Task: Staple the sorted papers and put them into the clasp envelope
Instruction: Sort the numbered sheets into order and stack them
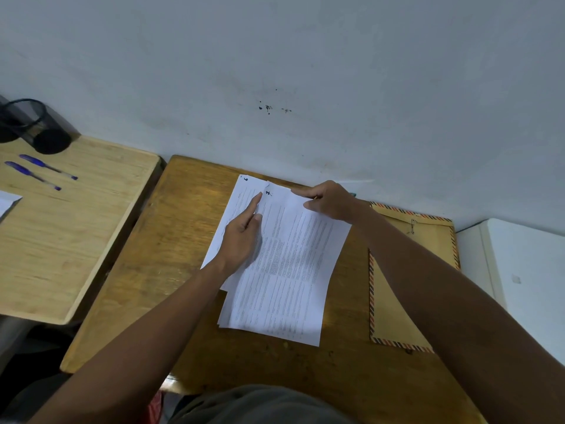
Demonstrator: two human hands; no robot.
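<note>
Several printed white sheets (287, 270) lie in a loose, slightly fanned stack on the brown wooden desk (171, 246). My left hand (243, 237) rests flat on the stack's left side, index finger stretched toward the top edge. My right hand (328, 201) pinches the top right corner of the uppermost sheet. A brown clasp envelope (406, 289) with a striped border lies flat to the right of the papers, partly under my right forearm. A stapler is not clearly visible; a small greenish bit shows behind my right hand.
A lighter wooden desk (70, 240) stands to the left, carrying two blue pens (39, 171), a black mesh pen holder (33, 125) and a paper's corner (7, 203). A grey wall runs right behind the desks. A white surface (526, 270) adjoins on the right.
</note>
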